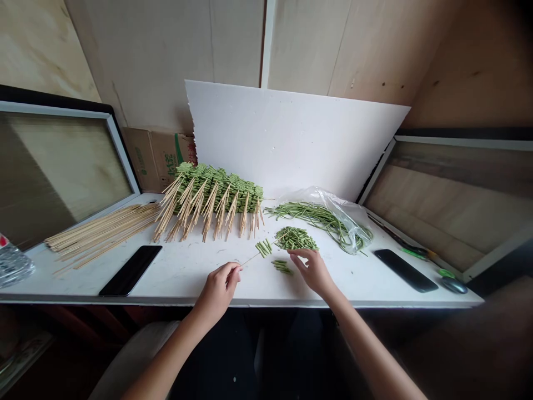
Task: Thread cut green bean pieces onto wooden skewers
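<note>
A person works barehanded at a white table [175, 278], both forearms stretched forward over its near edge and angled in toward a heap of cut green bean pieces [296, 238]. The left hand [220, 284], nearer the person than the heap and to its left, is closed with the knuckles up, thumb and forefinger pinched on the bare end of a thin skewer [250, 260]. The stick points up toward the heap, and a row of threaded pieces [264, 248] at its far end sits just left of the pile. The right hand [311, 269] arches at the heap's near edge, wrist bent, forefinger and thumb reaching in to the left; from where I stand, I cannot tell whether the fingertips grip a piece. The two hands are apart. Just below the heap lies a short row of loose pieces [282, 266]. Well to the heap's left rises a stack of loaded skewers [216, 191], sticks jutting toward the person, with bare skewers [106, 228] farther left. Behind the heap and to its right, long whole beans [318, 216] lie partly under a clear plastic bag [353, 222].
</note>
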`<state>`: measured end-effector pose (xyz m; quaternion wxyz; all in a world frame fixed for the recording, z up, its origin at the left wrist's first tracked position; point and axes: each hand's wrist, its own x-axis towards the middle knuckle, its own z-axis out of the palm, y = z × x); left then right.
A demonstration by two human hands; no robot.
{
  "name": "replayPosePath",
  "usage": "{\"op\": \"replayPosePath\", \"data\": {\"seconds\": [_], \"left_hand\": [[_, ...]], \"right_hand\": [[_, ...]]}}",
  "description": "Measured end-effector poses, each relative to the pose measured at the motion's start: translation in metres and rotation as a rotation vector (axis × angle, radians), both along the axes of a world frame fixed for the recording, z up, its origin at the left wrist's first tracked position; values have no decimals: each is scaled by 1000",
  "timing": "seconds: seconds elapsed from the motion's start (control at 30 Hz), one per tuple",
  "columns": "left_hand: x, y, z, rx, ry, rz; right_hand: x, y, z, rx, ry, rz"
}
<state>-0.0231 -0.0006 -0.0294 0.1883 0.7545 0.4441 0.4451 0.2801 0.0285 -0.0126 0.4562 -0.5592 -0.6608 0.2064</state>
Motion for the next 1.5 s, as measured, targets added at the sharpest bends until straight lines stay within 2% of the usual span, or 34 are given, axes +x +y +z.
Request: {"op": "replayPosePath", "data": {"seconds": [0.1, 0.2, 0.37, 0.53, 0.63, 0.73, 0.87, 0.97, 1.2, 1.5], "left_hand": [[-3, 2, -1, -10, 16, 9], [-5, 3, 1, -16, 18, 14], [-6, 3, 5, -21, 28, 17], [-7, 4, 4, -23, 16, 9], [-8, 4, 5, -30, 14, 4], [-9, 4, 7, -36, 7, -9], [-8, 2, 8, -44, 30, -3], [-5, 0, 8, -43, 48, -15], [2, -5, 10, -66, 43, -61], [3, -7, 12, -96, 36, -69]], "right_hand": [[5, 11, -13, 62, -183, 13], [4, 23, -13, 97, -256, 93], [-1, 41, -2, 25, -239, 281], [-3, 46, 5, -11, -194, 270], [-2, 43, 12, -56, -74, 217], [1, 33, 16, -170, 173, 169], [5, 15, 16, -301, 584, 232], [7, 7, 16, -332, 764, 284], [3, 2, 19, -350, 878, 306], [0, 2, 13, -379, 951, 313]]}}
